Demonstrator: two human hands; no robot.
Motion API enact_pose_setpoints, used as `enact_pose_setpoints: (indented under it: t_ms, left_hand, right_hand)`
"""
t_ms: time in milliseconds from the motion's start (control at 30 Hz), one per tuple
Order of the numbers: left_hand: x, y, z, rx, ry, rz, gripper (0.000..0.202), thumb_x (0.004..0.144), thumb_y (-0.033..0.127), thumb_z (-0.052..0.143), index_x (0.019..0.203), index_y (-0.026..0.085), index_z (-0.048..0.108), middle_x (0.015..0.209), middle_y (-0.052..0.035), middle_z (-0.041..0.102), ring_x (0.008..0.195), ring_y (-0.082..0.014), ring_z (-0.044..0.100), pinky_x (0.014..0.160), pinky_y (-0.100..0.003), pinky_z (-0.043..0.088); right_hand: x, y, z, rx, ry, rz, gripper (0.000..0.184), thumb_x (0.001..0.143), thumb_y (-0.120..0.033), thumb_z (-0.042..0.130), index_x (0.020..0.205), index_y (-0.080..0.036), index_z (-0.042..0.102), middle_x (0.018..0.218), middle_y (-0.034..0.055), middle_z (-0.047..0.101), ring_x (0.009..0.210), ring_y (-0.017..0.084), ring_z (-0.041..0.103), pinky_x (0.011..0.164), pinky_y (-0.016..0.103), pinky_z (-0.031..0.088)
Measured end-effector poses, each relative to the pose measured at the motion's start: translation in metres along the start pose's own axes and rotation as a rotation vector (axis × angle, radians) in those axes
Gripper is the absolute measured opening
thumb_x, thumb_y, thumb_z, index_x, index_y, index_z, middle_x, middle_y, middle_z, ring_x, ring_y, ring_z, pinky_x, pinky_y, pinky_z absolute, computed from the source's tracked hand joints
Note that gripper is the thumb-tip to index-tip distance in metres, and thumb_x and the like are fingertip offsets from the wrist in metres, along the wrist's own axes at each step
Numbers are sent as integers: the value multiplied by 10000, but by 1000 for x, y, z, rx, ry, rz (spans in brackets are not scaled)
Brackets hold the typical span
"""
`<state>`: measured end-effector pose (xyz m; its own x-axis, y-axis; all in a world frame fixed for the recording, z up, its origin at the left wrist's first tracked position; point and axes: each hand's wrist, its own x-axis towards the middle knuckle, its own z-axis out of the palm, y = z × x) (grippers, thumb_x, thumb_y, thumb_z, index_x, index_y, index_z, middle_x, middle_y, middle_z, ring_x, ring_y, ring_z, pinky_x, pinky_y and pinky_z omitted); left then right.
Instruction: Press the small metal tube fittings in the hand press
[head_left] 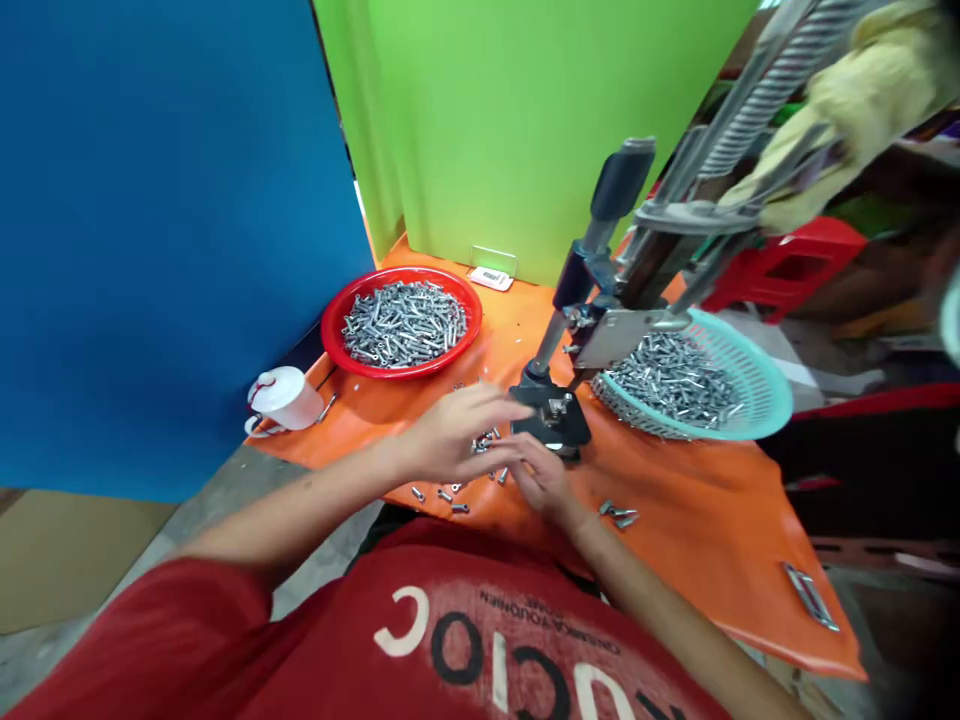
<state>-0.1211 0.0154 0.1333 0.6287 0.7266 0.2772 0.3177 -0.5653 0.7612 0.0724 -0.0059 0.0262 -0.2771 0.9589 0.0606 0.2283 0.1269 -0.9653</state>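
Note:
My left hand (461, 437) reaches over the table with thumb and fingers apart, its fingertips at the near-left edge of the hand press's black base plate (574, 425). A small metal fixture (556, 408) sits on that plate. Close beside the left thumb is my right hand (541, 478), its fingers bent together; whatever they hold is hidden. Under and around both hands lie small loose metal bolt sleeves (459, 508), partly covered by the fingers. The press's lever with a dark grip (622, 180) stands upright behind the plate.
A red basin (327, 330) full of metal sleeves stands back left; a turquoise basket (769, 385) of similar parts is right of the press. A white lidded mug (289, 398) stands at the left edge. Several metal pieces (619, 515) and a metal clip-like part (810, 596) lie right.

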Motion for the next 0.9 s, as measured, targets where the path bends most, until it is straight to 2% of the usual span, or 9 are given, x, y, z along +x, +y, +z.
enact_pose_setpoints:
  t_ms: [67,133,233,333,400,600,667,800,900]
  left_hand:
    - [-53,-31,2,202,58,-169,631,735,461,657,1284,183,518,1334,-161,493,1270,-321,420,1082,-507,320]
    - [-96,-58,20,356,107,-353,908,665,591,670,1403,168,353,1455,-192,333,1358,-361,284,1104,-543,268]
    - [-128,-83,61,467,91,-479,1132,578,725,641,1444,121,234,1498,-240,217,1399,-400,158,1108,-575,226]
    - [-121,-96,92,541,121,-506,1165,583,755,607,1442,77,208,1507,-274,158,1408,-417,91,1106,-587,198]
    - [-105,-103,100,589,169,-512,1143,609,747,593,1443,71,198,1513,-272,140,1411,-413,78,1105,-582,199]
    - [-63,-118,86,716,358,-562,977,725,662,556,1437,84,220,1471,-259,269,1385,-406,196,1074,-587,256]
    - [-55,-116,84,753,312,-424,878,757,624,547,1420,111,286,1470,-236,293,1387,-394,199,1093,-581,224]
    - [-43,-107,93,744,14,12,652,812,586,500,1321,182,455,1425,-153,411,1382,-334,245,1133,-529,175]
    - [-34,-108,100,744,-32,50,449,864,469,489,1196,174,557,1334,-127,510,1325,-306,347,1120,-500,223]
  right_hand:
    - [-9,13,-7,-100,-66,-84,236,855,-336,548,987,-197,686,892,47,635,840,146,591,791,257,461]
    - [-21,25,-11,-237,-97,-127,238,870,-312,514,1018,-208,669,873,55,628,822,153,585,770,265,458]
    - [-30,37,-7,-411,-132,-110,259,893,-297,468,1069,-197,630,931,71,613,895,169,581,813,280,454]
    - [-26,40,3,-610,-155,-78,296,895,-340,469,1122,-197,596,999,81,591,899,177,585,799,279,457]
    - [-21,40,9,-743,-169,-68,292,897,-370,468,1101,-208,600,998,78,578,858,172,590,758,268,455]
    - [-16,40,2,-743,-226,-131,263,943,-345,382,914,-185,589,880,53,570,778,137,573,702,232,427]
    - [-19,40,-5,-642,-228,-122,250,952,-328,366,902,-178,560,835,41,582,752,126,567,694,227,424]
    - [-29,41,-18,-584,-211,-60,227,949,-330,378,913,-181,546,830,37,591,762,135,557,707,243,423]
    - [-31,40,-23,-626,-223,-16,231,946,-324,380,891,-180,552,856,49,585,794,151,549,722,259,422]
